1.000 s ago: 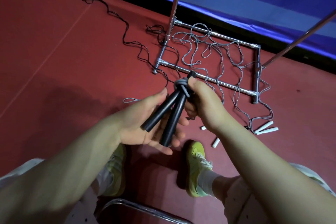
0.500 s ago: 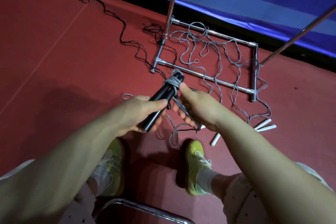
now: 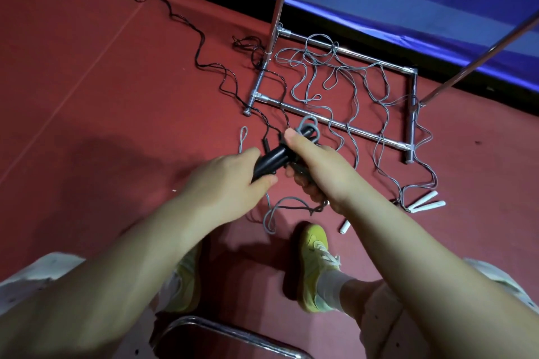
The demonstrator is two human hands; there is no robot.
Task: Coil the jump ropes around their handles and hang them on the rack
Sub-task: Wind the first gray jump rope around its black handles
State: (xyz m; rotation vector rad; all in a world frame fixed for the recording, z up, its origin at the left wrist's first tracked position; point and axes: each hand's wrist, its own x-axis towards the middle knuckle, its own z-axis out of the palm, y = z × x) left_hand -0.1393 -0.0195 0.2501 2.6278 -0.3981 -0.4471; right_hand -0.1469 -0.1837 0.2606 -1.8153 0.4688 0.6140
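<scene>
Black plastic jump-rope handles (image 3: 272,156) with grey cord partly wound are gripped by the left hand (image 3: 233,181) and right hand (image 3: 318,166) above the red floor (image 3: 87,96), while other ropes lie uncoiled by the unloaded chrome rack (image 3: 335,122).

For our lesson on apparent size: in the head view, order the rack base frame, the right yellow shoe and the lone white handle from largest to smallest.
1. Rack base frame
2. Right yellow shoe, though it lies nearer the camera
3. Lone white handle

Black handles (image 3: 274,154) — lower ends hidden inside hands.
</scene>
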